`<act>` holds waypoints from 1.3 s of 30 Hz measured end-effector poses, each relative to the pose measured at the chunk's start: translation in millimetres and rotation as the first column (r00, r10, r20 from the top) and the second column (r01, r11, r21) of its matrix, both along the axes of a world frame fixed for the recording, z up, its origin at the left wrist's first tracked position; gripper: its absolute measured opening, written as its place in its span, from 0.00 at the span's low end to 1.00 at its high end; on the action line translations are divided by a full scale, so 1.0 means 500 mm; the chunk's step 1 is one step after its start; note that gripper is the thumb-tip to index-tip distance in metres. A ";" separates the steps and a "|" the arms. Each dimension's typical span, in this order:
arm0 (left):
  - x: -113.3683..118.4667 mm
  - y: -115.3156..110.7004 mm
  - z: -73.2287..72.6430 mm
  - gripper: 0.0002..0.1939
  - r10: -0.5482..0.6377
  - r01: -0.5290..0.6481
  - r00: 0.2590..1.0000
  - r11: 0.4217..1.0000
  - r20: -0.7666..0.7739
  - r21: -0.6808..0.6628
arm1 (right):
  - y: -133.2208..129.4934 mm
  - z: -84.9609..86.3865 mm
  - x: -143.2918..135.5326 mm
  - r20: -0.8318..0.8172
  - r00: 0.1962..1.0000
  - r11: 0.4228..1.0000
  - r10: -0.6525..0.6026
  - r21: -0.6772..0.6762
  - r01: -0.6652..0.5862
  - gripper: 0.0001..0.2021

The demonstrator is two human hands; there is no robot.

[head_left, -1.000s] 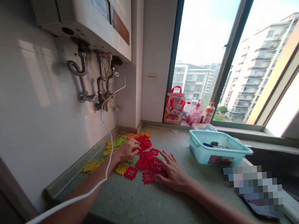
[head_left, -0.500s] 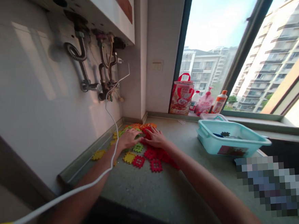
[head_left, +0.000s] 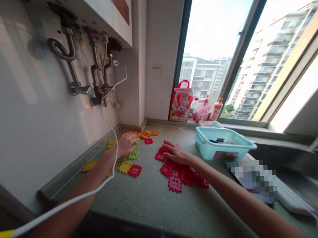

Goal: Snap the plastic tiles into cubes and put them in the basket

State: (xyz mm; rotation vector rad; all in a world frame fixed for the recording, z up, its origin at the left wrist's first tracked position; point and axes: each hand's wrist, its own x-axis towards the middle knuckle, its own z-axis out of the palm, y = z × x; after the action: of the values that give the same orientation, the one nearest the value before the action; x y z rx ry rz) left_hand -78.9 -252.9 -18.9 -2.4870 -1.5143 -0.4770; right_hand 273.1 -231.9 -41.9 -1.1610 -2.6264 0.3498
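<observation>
Hands: two, left hand (head_left: pixel 126 145) and right hand (head_left: pixel 179 154). At the left hand's 6 o'clock: one yellow tile (head_left: pixel 125 167), one red tile (head_left: pixel 134 170). At its 3 o'clock: one detached red tile (head_left: pixel 148 141). At the right hand's 6 o'clock: several clustered red tiles (head_left: pixel 179 171) (overlapping; exact quantity indeterminate). At its 3 o'clock: one basin (head_left: pixel 226 147). At the basin's 11 o'clock: three bottles (head_left: pixel 202 111).

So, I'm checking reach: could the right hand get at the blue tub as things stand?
Probably yes: the right hand is over the red pieces, and just countertop shows between it and the blue tub, whose top is open.
</observation>
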 end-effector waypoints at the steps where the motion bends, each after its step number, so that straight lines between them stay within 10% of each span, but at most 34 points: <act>1: 0.012 -0.007 0.004 0.18 -0.037 0.037 0.999 0.999 0.019 0.028 | -0.015 0.009 0.024 -0.015 1.000 1.000 -0.021 -0.003 0.020 0.34; 6: 0.099 -0.022 0.018 0.19 -0.138 0.140 0.989 0.989 0.045 -0.040 | -0.136 0.028 0.161 -0.045 0.999 1.000 0.006 0.006 -0.006 0.34; 13: 0.192 0.025 0.015 0.32 0.043 -0.058 0.997 0.956 -0.057 -0.288 | -0.276 -0.011 0.281 0.001 0.995 0.994 -0.103 0.030 0.103 0.39; 20: 0.213 -0.056 0.017 0.30 -0.178 0.175 0.984 0.945 0.015 -0.277 | -0.193 0.057 0.256 0.080 0.988 0.991 -0.135 0.001 0.135 0.37; 25: 0.107 -0.154 0.027 0.20 -0.204 0.217 0.976 0.936 0.075 -0.277 | -0.147 0.060 0.247 -0.045 0.995 0.996 -0.086 -0.022 0.085 0.31; 31: 0.004 -0.244 -0.030 0.20 -0.219 0.237 0.968 0.956 0.119 -0.172 | -0.157 0.044 0.282 -0.099 0.988 0.991 -0.121 -0.072 0.115 0.32; 39: 0.094 -0.241 -0.011 0.16 -0.263 0.281 0.955 0.950 0.140 -0.133 | -0.184 0.059 0.282 -0.025 0.981 0.975 -0.193 -0.117 0.189 0.32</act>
State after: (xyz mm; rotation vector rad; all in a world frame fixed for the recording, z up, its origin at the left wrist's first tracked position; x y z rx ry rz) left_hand -32.2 -373.6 -24.4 -2.8532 -1.2932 -0.5858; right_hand 414.3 -323.7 -12.4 -1.4172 -2.4654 0.4823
